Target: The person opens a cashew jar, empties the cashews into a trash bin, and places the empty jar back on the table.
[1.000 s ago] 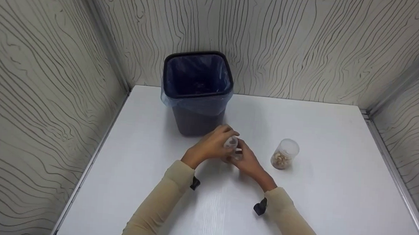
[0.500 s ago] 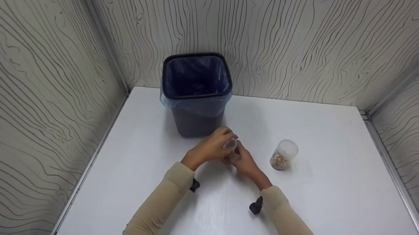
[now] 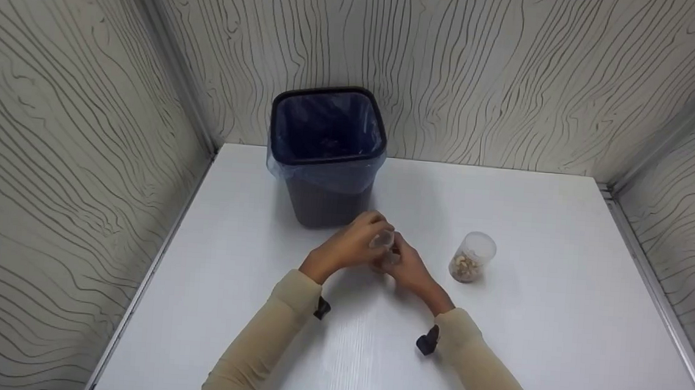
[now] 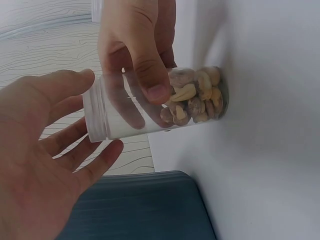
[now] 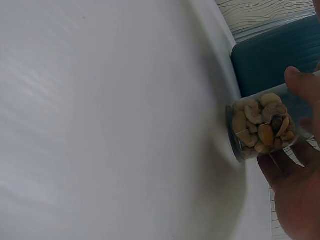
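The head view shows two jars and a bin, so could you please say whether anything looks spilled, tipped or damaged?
Nothing stands out: the held jar shows no crack where visible, the other jar stands upright with nuts inside, and the bin, its liner in place, is upright. No loose nuts show on the table.
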